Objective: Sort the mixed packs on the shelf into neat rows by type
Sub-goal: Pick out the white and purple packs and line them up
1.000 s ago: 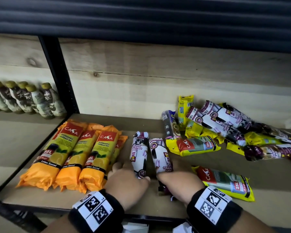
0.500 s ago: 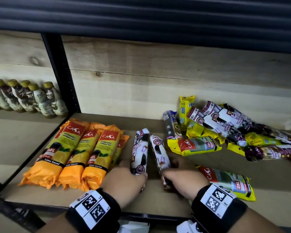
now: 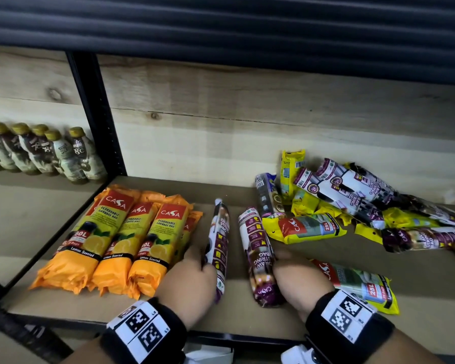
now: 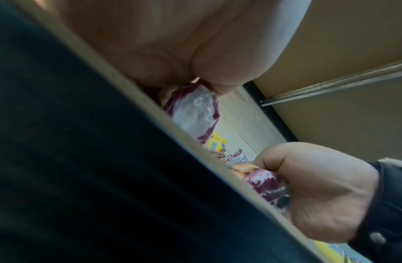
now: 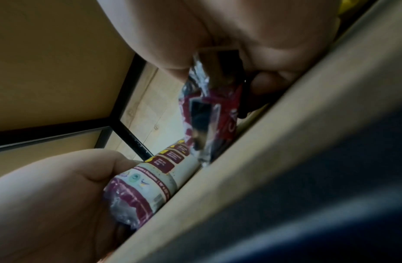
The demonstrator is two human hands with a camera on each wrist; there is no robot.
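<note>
Here, two maroon-and-white drawstring-bag rolls (image 3: 258,256), glossy, crinkled, in hands (image 3: 187,282)

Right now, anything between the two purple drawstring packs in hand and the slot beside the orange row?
Nothing visible. The left hand grips one purple pack, the right hand the other purple pack; bare shelf separates them from the orange packs.

Bare shelf (image 3: 222,195) strip between pack rows (image 3: 111,240)
</note>
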